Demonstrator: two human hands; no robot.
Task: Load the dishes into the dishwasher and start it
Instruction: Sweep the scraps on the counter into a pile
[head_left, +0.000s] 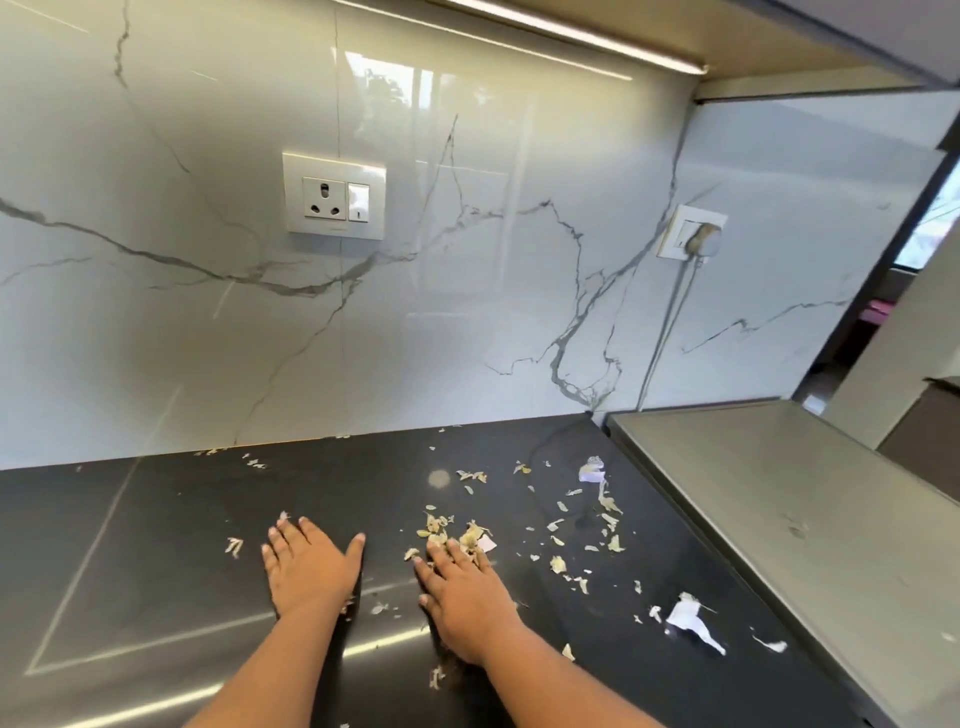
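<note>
My left hand (306, 564) lies flat, palm down, on the dark table (156, 545), its fingers (283, 538) straight and close together with the thumb spread out to the side; it holds nothing. A few pale scraps (234, 545) lie just beside its fingertips. My right hand (462, 597) also presses flat on the table, fingers straight and slightly spread, their tips touching a small heap of dry peelings (457, 532). More peelings and torn white paper bits (688, 621) are scattered to the right of that hand. Further right sits the grey flat top of an appliance (779, 493), edge to edge with the table; I cannot tell if it is the dishwasher. Behind, on the marble wall, are a socket (334, 196) and a plugged-in outlet (693, 234).
</note>
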